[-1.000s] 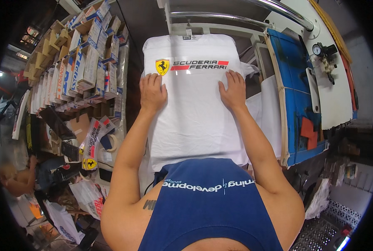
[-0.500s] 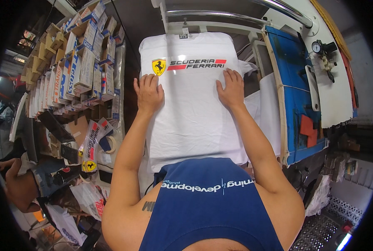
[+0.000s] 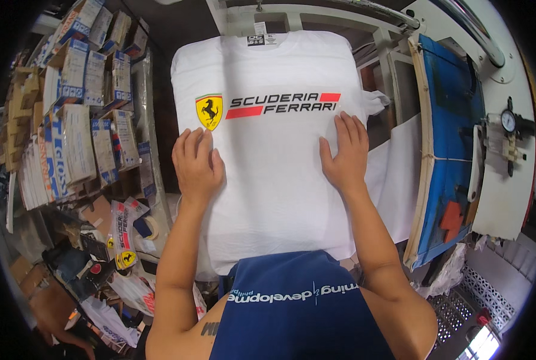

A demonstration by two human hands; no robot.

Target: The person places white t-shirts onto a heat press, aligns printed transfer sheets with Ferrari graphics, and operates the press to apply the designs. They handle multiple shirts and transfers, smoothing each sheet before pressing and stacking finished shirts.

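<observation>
A white T-shirt (image 3: 274, 198) lies face up and spread fairly smooth in front of me, its neck label (image 3: 262, 40) at the far end. Across the chest are a yellow shield emblem (image 3: 209, 112) with a black horse and, to its right, slanted black lettering with red bars (image 3: 283, 105). My left hand (image 3: 197, 168) rests on the shirt's left side, fingertips just below the shield. On the right side my right hand (image 3: 347, 157) lies with fingers spread, their tips near the lettering's right end. Neither hand grips anything.
Stacked long cardboard boxes (image 3: 75, 138) fill the left. Loose transfer sheets (image 3: 122, 225) with similar designs lie below them, beside a tape roll (image 3: 151, 227). To the right stand a blue panel (image 3: 445, 198) and a pressure gauge (image 3: 508, 122). Another person's arm (image 3: 60, 312) shows at lower left.
The shirt and design look larger, and the view has shifted. Both hands keep about the same places on the shirt. The other person's arm appears lower in the picture.
</observation>
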